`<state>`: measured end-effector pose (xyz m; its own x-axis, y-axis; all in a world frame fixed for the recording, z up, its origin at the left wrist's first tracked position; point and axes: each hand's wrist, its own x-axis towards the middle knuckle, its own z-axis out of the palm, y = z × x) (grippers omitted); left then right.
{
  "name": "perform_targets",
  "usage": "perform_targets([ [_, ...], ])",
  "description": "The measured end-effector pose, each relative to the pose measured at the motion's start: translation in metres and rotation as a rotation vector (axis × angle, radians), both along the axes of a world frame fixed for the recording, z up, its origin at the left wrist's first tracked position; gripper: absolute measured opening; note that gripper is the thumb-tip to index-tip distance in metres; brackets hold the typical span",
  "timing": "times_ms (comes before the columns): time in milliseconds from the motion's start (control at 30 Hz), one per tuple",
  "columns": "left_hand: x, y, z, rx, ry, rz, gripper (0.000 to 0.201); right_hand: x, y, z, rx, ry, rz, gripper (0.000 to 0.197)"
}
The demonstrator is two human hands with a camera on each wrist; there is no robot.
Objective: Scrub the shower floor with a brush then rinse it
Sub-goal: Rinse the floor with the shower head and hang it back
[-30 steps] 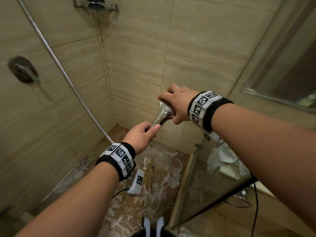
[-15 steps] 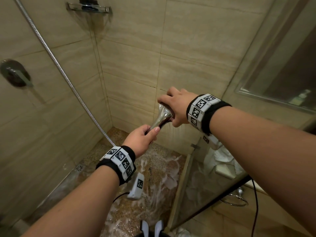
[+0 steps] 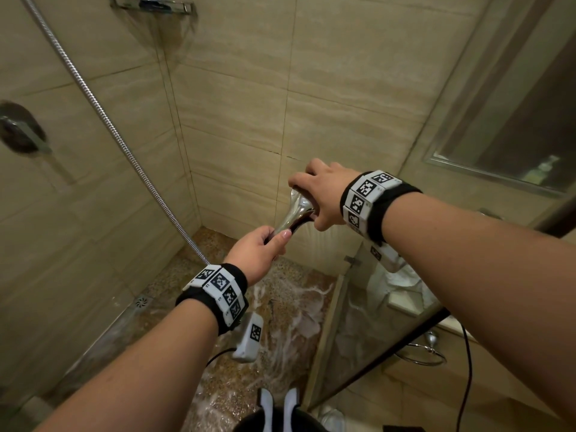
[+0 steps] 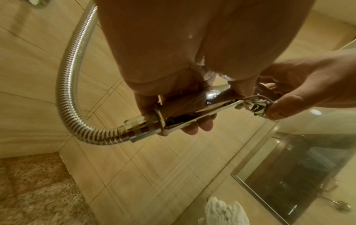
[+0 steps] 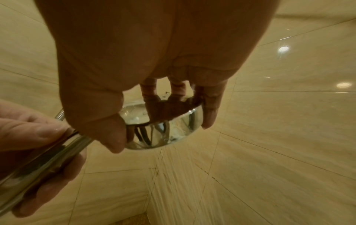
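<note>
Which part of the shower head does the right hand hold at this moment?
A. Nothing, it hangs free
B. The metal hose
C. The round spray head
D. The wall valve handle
C: the right hand curls its thumb and fingers around the round chrome rim of the shower head, while the left hand grips the handle.

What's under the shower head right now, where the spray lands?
Water streams from the shower head, gripped by the right hand, toward the wall tiles and foamy pebble floor. The left hand holds the handle. The spray face itself is hidden.
</note>
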<state>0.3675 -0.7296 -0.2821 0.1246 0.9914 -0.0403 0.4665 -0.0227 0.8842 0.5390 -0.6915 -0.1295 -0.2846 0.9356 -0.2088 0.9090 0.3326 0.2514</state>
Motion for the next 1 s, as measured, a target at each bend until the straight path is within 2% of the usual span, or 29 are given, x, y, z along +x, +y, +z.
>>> perform_targets([
  [1000,-0.016,-0.011,-0.022,-0.054,0.043,0.017,0.050,-0.013,0.004,-0.037,-0.076,0.014,-0.005,0.080],
])
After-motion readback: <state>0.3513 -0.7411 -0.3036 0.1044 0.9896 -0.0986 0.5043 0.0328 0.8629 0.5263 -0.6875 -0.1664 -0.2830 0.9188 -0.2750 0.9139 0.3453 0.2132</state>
